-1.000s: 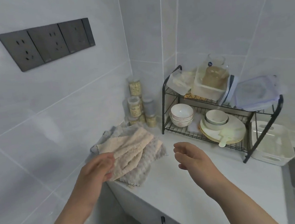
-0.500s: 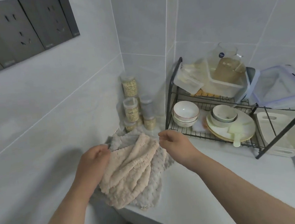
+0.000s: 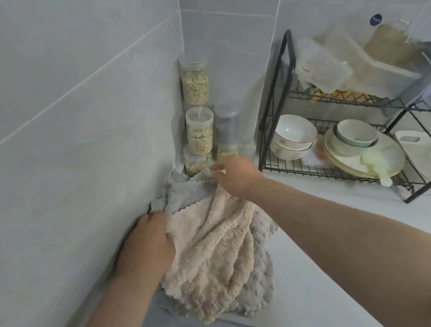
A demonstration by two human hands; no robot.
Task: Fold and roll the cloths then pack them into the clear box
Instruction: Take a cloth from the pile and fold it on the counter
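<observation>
- The left hand (image 3: 148,242) still grips the beige cloth (image 3: 214,253) at its 9 o'clock edge. The fingers are curled over the bunched fabric and the thumb is hidden.
- The right hand (image 3: 235,177) has moved. Half a second ago it sat at the cloth's 3 o'clock corner, and now it reaches to the 12 o'clock corner. Its fingers are curled tight and pinch the beige fabric there, with a small white scrap showing at the fingertips.
- Held between the two hands, the beige cloth fans out in folds from the right hand. Its 6 o'clock end hangs over the edge of the countertop (image 3: 327,244).
- A blue-grey cloth (image 3: 185,194) is now more exposed at 11 o'clock, between the hands.
- A grey cloth (image 3: 260,293) lies under the beige one and shows along its 4 to 5 o'clock side.
- The view has come closer and lower, so the wall sockets seen earlier are out of frame.
- The jars (image 3: 201,132) stand stacked in the corner at 12 o'clock from the pile, just beyond the right hand.
- The dish rack (image 3: 276,96) stands at 2 o'clock. It has bowls (image 3: 292,135) and plates (image 3: 364,150) on the lower shelf and clear plastic containers (image 3: 325,71) on top, well apart from the cloths.
</observation>
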